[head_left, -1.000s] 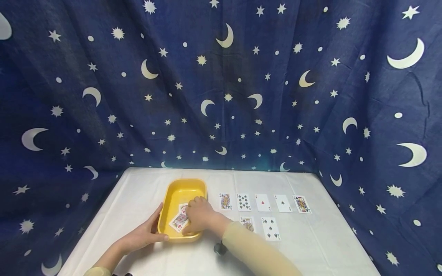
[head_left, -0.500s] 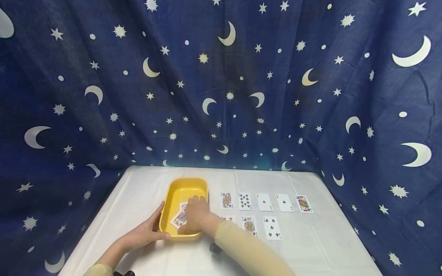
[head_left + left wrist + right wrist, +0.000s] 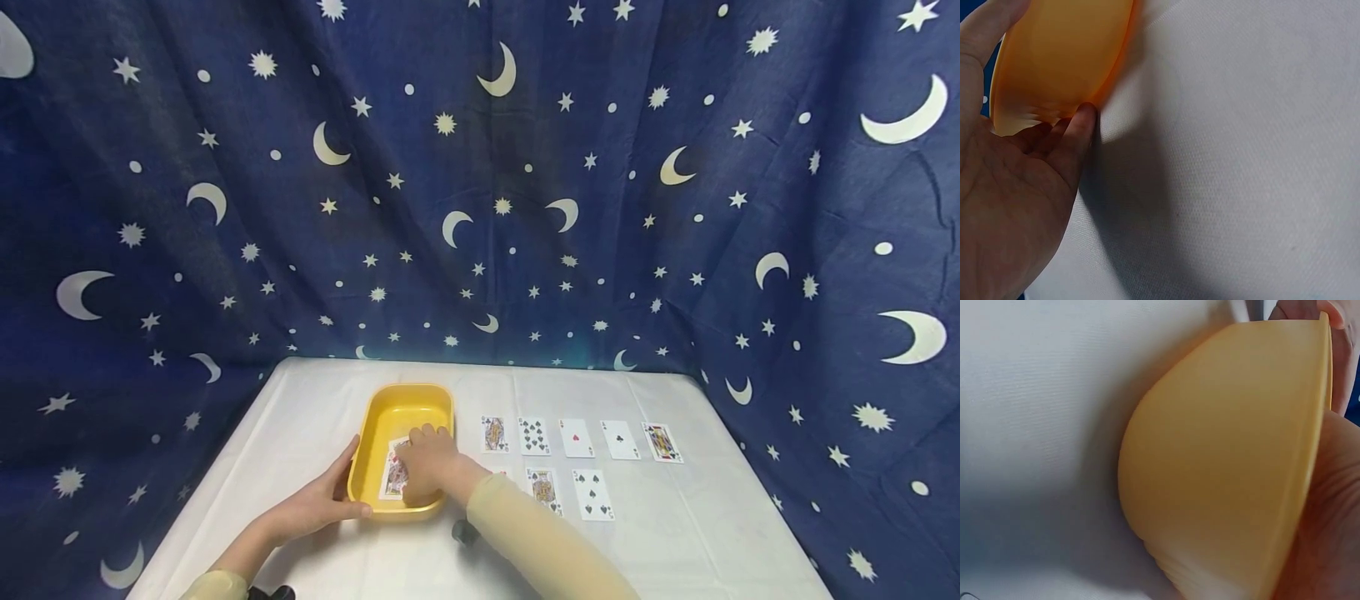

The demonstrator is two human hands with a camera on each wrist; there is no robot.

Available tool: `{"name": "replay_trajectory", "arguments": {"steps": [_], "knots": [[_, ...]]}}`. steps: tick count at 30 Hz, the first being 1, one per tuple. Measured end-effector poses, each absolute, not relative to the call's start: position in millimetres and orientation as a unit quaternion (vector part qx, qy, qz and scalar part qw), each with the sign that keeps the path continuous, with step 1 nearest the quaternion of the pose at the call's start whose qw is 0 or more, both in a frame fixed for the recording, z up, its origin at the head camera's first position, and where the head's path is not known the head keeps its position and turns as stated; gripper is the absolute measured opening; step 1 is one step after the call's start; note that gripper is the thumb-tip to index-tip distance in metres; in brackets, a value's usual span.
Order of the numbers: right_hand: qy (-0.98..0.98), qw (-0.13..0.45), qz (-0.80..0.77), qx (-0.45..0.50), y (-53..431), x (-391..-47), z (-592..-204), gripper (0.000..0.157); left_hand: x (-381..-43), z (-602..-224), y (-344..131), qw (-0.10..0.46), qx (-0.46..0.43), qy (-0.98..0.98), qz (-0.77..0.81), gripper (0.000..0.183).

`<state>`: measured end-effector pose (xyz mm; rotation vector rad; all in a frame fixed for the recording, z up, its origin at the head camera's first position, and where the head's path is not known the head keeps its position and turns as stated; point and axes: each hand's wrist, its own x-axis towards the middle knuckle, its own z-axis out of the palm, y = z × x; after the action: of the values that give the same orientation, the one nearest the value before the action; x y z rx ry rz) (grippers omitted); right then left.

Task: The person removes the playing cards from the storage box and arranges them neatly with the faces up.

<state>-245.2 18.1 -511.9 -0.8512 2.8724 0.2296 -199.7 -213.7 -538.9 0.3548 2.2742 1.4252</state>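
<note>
A yellow plastic tray [image 3: 401,419] stands on the white-covered table, left of centre. My left hand [image 3: 321,502] holds its near left corner, with the thumb at the rim and the fingers against the outer wall. In the left wrist view, those fingertips [image 3: 1087,112] touch the tray's side low down. My right hand [image 3: 427,462] reaches inside the tray, its curled fingers over some playing cards [image 3: 393,477]. A red face card shows at its left. Its fingertips and part of the cards are hidden. The right wrist view has mainly the tray's outer wall [image 3: 1222,444].
Right of the tray, face-up cards lie in two rows. The back row runs from a queen [image 3: 494,434] to a face card [image 3: 663,442]. In front are a king [image 3: 543,490], a five of spades [image 3: 593,495] and one mostly covered by my right forearm. A starry blue curtain [image 3: 480,275] surrounds the table.
The cards in the tray have turned from slanted to nearly straight, and closer together, under my right hand. The left hand stays at the tray's corner. The head view has shifted slightly.
</note>
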Motion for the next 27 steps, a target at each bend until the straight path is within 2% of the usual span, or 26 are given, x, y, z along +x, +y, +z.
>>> {"name": "replay_trajectory", "arguments": {"steps": [7,12,27], "knots": [[0.956,0.075,0.061,-0.278,19.9,-244.2,-509.9,0.081,-199.3,-537.5,-213.7,0.217,0.143,0.815,0.519,0.120],[0.956,0.064,0.066,-0.278,19.9,-244.6,-511.9,0.081,-199.7,-539.0,-214.0,0.215,0.138,0.819,0.514,0.119],[0.958,0.055,0.066,-0.274,18.0,-241.8,-516.5,0.070,-197.5,-536.5,-212.6,0.212,0.133,0.821,0.514,0.120]]}}
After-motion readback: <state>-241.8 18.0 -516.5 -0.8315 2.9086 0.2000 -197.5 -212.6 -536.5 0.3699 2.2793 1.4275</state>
